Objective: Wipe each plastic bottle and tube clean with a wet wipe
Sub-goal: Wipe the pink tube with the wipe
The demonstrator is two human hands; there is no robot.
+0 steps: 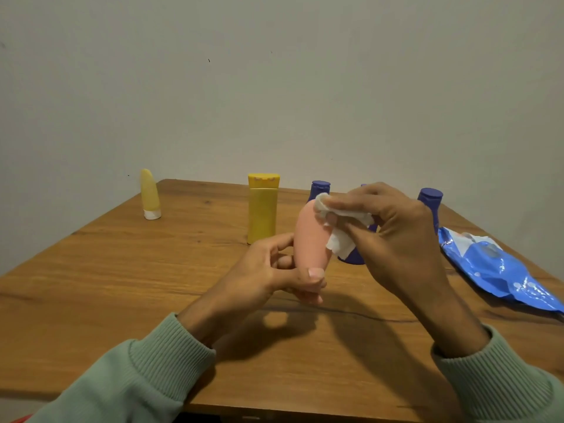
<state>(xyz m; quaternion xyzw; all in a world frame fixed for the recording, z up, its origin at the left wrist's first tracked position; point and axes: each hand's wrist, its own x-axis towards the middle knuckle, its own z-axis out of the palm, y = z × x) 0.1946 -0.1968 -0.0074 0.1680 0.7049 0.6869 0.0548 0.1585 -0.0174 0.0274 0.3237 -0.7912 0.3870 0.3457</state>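
Observation:
My left hand (274, 276) grips the lower end of a pink tube (311, 236) and holds it upright above the wooden table (122, 285). My right hand (393, 230) pinches a white wet wipe (341, 224) and presses it against the tube's upper right side. A pale yellow tube (149, 193) stands on its white cap at the far left. A yellow bottle (263, 209) stands upside down on the table behind my left hand. Blue bottles stand behind my right hand: one cap (319, 189) shows left of the wipe, another (429, 198) at the right.
A blue wet-wipe pack (500, 267) lies flat at the right edge of the table. A plain grey wall (274, 87) rises just behind the table's far edge. Green sleeves cover both forearms near the table's front edge.

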